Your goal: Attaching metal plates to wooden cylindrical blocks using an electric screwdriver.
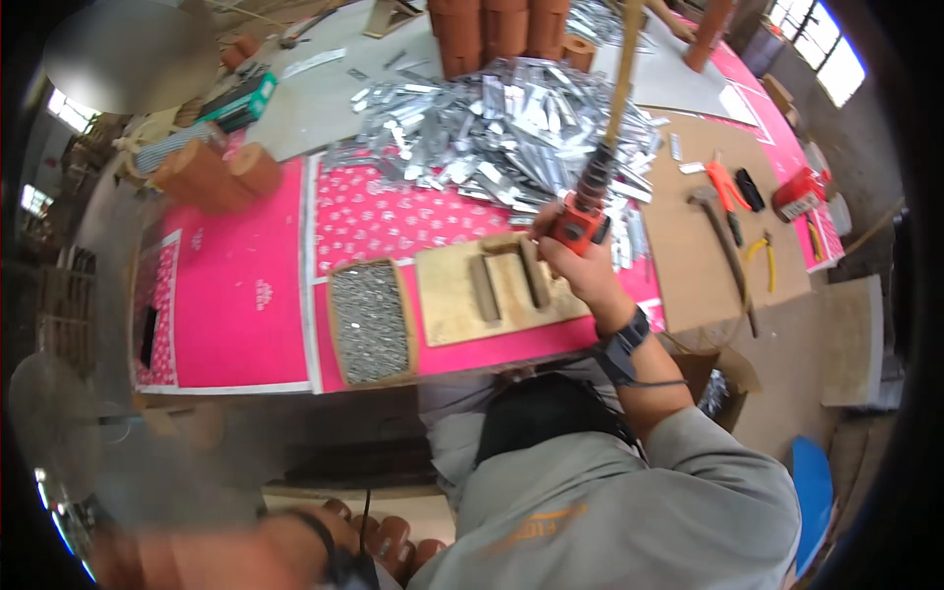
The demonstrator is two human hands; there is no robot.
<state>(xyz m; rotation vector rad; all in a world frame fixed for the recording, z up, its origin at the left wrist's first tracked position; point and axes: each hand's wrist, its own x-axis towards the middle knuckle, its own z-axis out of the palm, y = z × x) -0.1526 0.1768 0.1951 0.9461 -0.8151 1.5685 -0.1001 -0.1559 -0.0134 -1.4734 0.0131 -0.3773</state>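
Observation:
My right hand (582,261) grips a red power screwdriver (578,224) above the table's front part. From its dark collar a yellowish rod or hose runs up out of view. Just left of that hand lies a wooden board (447,295) with upright wooden blocks (485,287) on it. Beside the board sits a shallow box (410,324) full of small metal fasteners (367,320). Low at the left, my left hand (197,559) is smeared by motion and its fingers do not show clearly. Several reddish-brown cylinders (393,536) are near its wrist, below the table.
A heap of shiny metal strips (511,123) covers the table's middle, with brown tubes (504,29) standing behind. At right, a hammer (723,236), red-handled pliers (726,187) and yellow pliers (765,261) lie on cardboard (678,275). More brown tubes (202,177) lie at left.

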